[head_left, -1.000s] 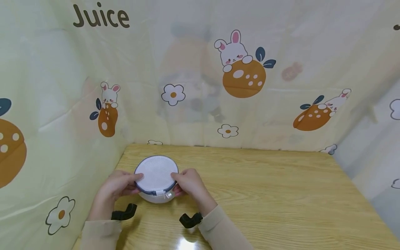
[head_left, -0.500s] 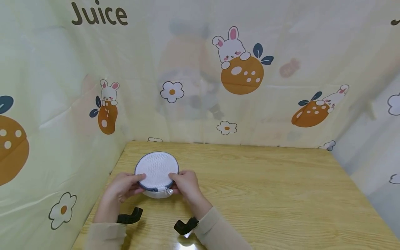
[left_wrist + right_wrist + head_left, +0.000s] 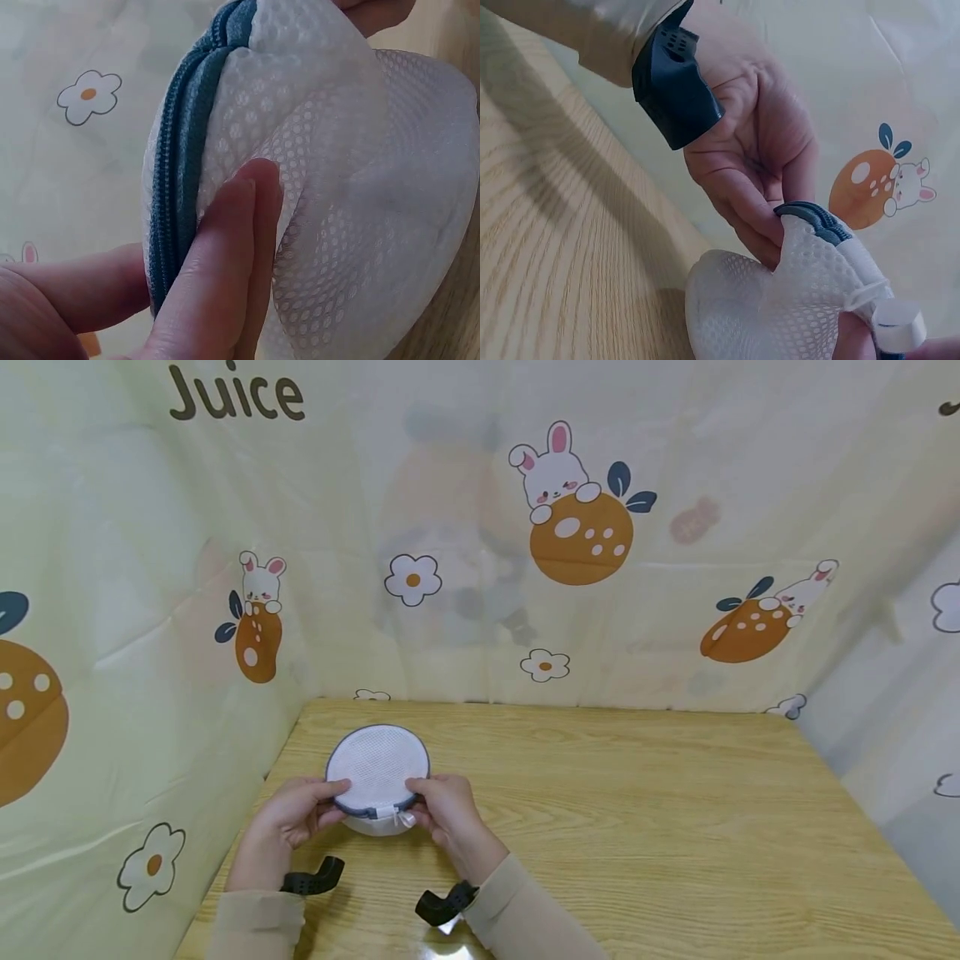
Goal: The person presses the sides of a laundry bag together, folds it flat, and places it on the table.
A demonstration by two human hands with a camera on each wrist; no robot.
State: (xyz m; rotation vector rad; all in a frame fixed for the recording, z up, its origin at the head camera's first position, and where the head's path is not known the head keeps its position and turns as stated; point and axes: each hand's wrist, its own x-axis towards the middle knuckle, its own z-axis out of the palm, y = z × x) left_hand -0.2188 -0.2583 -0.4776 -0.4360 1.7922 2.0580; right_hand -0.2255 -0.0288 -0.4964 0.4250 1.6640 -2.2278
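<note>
A round white mesh laundry bag (image 3: 378, 760) with a blue zip round its rim is held up over the left part of the table. My left hand (image 3: 294, 808) grips its left edge, thumb on the flat top and fingers underneath. On the opposite edge, my right hand (image 3: 452, 810) pinches the rim the same way. In the left wrist view, the teal zip (image 3: 171, 187) runs between the left thumb and fingers, and the mesh below it is creased. A white tag (image 3: 898, 325) hangs by the zip at the front, near the right fingers.
The wooden table (image 3: 637, 827) stretches away to the right. A cream curtain (image 3: 465, 468) printed with rabbits, oranges and flowers stands behind it and along both sides. Black wrist mounts (image 3: 313, 877) sit on both forearms, below the bag.
A second ago the bag's white underside showed more below the rim. Both hands have shifted slightly inward along it. Over the last half second the hold is nearly still.
</note>
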